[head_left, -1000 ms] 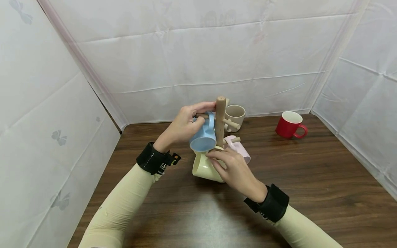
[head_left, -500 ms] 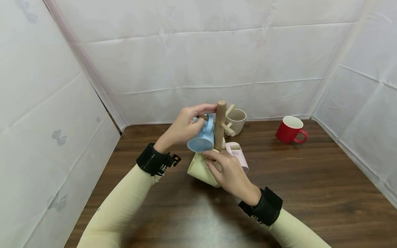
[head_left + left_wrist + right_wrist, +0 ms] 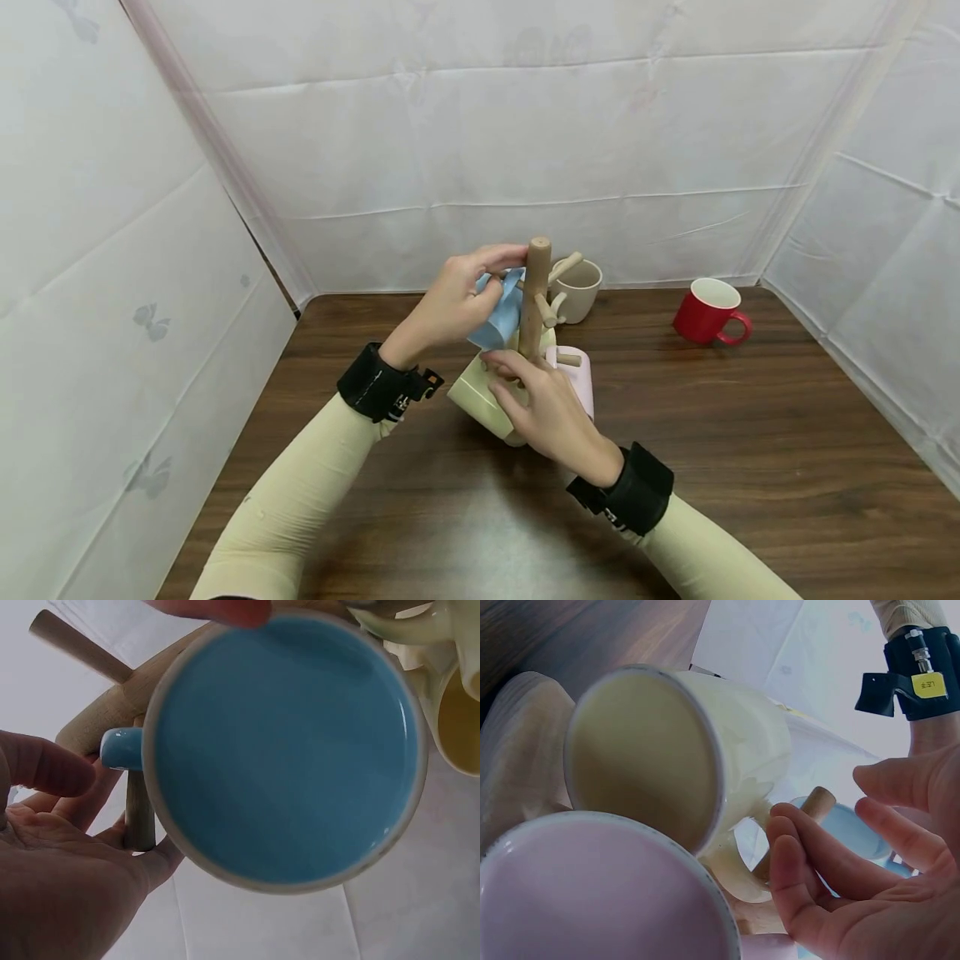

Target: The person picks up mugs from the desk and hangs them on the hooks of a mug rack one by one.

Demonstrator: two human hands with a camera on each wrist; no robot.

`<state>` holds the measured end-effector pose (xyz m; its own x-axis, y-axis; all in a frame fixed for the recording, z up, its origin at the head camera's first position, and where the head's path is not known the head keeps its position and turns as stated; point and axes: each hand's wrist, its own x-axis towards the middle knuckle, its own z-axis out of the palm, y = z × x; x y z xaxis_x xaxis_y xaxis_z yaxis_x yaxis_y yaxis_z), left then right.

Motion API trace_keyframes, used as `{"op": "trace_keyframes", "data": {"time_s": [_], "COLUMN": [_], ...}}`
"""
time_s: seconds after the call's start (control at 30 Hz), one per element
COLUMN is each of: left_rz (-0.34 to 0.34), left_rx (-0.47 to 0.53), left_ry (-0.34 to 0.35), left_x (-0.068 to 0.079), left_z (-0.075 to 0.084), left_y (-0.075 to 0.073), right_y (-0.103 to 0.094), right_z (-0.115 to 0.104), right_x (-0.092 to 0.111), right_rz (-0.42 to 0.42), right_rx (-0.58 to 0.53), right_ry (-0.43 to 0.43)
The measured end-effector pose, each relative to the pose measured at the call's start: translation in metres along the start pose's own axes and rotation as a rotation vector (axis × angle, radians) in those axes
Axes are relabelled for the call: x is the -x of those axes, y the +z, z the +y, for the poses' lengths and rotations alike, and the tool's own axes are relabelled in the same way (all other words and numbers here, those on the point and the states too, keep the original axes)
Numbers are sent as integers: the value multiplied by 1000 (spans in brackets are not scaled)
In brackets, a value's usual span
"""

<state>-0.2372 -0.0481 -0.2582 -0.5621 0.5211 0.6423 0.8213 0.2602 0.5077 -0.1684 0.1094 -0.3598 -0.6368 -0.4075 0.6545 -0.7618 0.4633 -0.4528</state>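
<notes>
A wooden mug tree (image 3: 537,283) stands mid-table. On its left peg hangs a blue mug (image 3: 501,322), its mouth facing the camera in the left wrist view. My left hand (image 3: 450,300) reaches round that peg (image 3: 139,814), fingers behind it and up at the post, thumb apart from the peg. Lower at the front, a pale yellow mug (image 3: 478,395) hangs tilted. My right hand (image 3: 551,408) has its fingertips at that mug's peg (image 3: 819,804), beside the handle, thumb spread away. A pink mug (image 3: 577,379) hangs on the lower right peg.
A beige mug (image 3: 579,293) is just behind the tree; whether it hangs or stands I cannot tell. Farther right on the brown table (image 3: 750,433) stands a red mug (image 3: 707,313). White sheets (image 3: 465,142) enclose the back and sides.
The tree has turned: its front upper peg has swung left and its back one right. The blue mug has gone backward, the yellow mug leftward. Both hands have stayed at their pegs.
</notes>
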Motion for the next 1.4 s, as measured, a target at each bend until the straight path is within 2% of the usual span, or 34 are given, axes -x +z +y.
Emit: {"op": "trace_keyframes", "data": {"time_s": [0.17, 0.27, 0.37, 0.53, 0.67, 0.8, 0.93, 1.1, 1.23, 1.4], "left_rz": [13, 57, 121, 199, 196, 173, 169, 185, 222, 260], "left_rx": [4, 1, -4, -13, -31, -93, -125, -130, -98, -13], "left_ry": [11, 53, 74, 16, -28, -81, -139, -166, -120, -64], "left_x": [1, 5, 15, 38, 58, 79, 93, 96, 93, 88], "left_z": [29, 30, 32, 33, 24, 0, -22, -27, -16, -2], "left_y": [-5, -3, -1, 5, 12, 25, 36, 43, 43, 38], "right_y": [-3, -9, -20, -46, -59, -63, -62, -59, -57, -55], "right_z": [1, 2, 6, 25, 43, 56, 62, 66, 67, 66], "right_x": [0, 3, 6, 12, 18, 23, 26, 27, 27, 27], "right_rz": [-44, -48, 18, 175, 197, 142, 89, 54, 37, 68], "right_rx": [19, 21, 34, 116, 189, 208, 210, 198, 186, 175], "right_ry": [-4, -23, -43, -28, 40, 94, 106, 94, 109, 98]}}
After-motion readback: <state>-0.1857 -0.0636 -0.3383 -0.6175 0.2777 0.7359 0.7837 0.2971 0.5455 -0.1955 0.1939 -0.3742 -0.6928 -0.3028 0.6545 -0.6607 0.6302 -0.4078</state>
